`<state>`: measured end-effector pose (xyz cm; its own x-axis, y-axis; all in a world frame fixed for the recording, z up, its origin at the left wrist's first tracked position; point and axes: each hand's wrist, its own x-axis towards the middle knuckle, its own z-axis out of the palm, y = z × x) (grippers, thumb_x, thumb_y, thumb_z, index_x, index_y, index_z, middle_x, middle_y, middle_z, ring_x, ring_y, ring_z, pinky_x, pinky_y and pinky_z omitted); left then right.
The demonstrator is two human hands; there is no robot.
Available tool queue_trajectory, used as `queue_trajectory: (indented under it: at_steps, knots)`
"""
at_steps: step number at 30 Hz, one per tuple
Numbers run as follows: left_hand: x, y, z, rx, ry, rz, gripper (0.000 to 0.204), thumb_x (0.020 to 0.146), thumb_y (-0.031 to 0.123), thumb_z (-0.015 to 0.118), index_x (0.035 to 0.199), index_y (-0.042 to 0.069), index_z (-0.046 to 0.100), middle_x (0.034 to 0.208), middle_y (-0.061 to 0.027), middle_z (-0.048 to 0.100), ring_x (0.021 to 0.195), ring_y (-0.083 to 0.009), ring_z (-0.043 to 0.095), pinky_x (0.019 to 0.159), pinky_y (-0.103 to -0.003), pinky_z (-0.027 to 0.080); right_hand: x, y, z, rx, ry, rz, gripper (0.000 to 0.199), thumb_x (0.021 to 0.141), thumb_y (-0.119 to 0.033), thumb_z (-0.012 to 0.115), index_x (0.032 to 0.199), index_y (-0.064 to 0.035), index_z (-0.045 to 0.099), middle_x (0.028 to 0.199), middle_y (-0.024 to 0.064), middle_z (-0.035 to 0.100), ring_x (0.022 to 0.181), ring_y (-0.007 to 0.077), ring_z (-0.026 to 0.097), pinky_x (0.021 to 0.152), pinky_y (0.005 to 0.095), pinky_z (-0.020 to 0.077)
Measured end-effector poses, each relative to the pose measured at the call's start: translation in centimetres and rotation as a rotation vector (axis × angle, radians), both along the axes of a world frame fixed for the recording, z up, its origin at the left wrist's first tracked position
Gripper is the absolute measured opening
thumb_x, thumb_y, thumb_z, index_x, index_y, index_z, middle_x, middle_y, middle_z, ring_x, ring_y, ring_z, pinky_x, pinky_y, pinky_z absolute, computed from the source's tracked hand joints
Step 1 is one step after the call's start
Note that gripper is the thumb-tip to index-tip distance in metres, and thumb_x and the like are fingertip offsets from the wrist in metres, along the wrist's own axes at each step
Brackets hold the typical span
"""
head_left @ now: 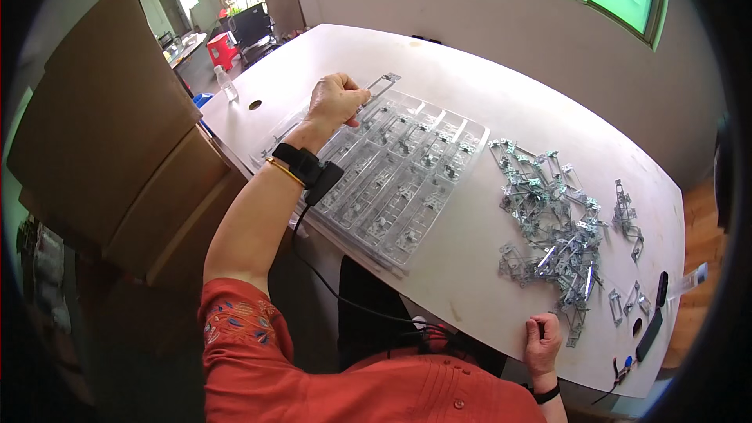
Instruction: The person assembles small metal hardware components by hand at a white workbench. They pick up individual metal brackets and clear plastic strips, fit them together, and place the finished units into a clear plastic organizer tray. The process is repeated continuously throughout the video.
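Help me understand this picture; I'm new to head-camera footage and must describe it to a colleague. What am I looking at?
There is no robot here, just a person using two bare hands. The single picture comes from a wide fisheye camera worn on their head and looking down, so straight edges bend near the rim.

The left hand holds a narrow silver metal bracket above a clear plastic tray with long compartments, many containing similar metal parts. The right hand is curled at the edge of the white table; whether anything is inside it cannot be seen.

Also on the table are a tangled heap of silver metal brackets right of the tray and a clear plastic bottle at the far left.
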<state>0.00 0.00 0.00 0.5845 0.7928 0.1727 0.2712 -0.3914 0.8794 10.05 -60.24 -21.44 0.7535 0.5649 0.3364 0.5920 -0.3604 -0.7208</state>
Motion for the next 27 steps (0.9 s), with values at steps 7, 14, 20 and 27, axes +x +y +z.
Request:
queue_trajectory:
  at_steps: [7,14,20,27]
  knots:
    - [3.6,1.9,-1.9,-0.104,-0.006,0.048,0.021,0.098,0.015,0.082,0.101,-0.003,0.072,0.085,-0.0055,0.070,0.060,-0.0115,0.069,0.054,-0.027,0.065,0.7,-0.4,0.2,-0.009,0.013,0.007,0.016,0.106,-0.018,0.075,0.103,-0.0040,0.067,0.095,0.0133,0.065,0.083,0.0310,0.065,0.075,0.0393,0.0517]
    - [4.8,3.4,-3.7,-0.054,0.055,0.005,0.022,0.100,0.017,0.081,0.104,-0.003,0.071,0.090,-0.0066,0.071,0.065,-0.0133,0.071,0.059,-0.027,0.066,0.1,0.0,0.4,0.015,0.020,-0.011,0.015,0.105,-0.016,0.076,0.103,-0.0035,0.068,0.095,0.0134,0.065,0.081,0.0305,0.064,0.073,0.0385,0.0514]
    - [5.0,3.7,-4.6,-0.022,0.130,-0.040,0.023,0.100,0.019,0.081,0.104,-0.002,0.071,0.091,-0.0062,0.071,0.070,-0.0129,0.072,0.062,-0.026,0.066,0.2,0.1,0.5,0.017,-0.029,-0.002,0.015,0.105,-0.016,0.077,0.103,-0.0037,0.068,0.094,0.0137,0.065,0.080,0.0308,0.064,0.072,0.0392,0.0515]
    - [5.2,4.9,-6.3,0.069,0.081,-0.066,0.025,0.098,0.023,0.081,0.100,-0.001,0.074,0.083,-0.0081,0.075,0.065,-0.0156,0.074,0.062,-0.032,0.060,0.2,0.4,0.6,0.023,-0.038,-0.005,0.016,0.105,-0.017,0.076,0.102,-0.0040,0.068,0.093,0.0138,0.065,0.081,0.0319,0.065,0.073,0.0400,0.0516]
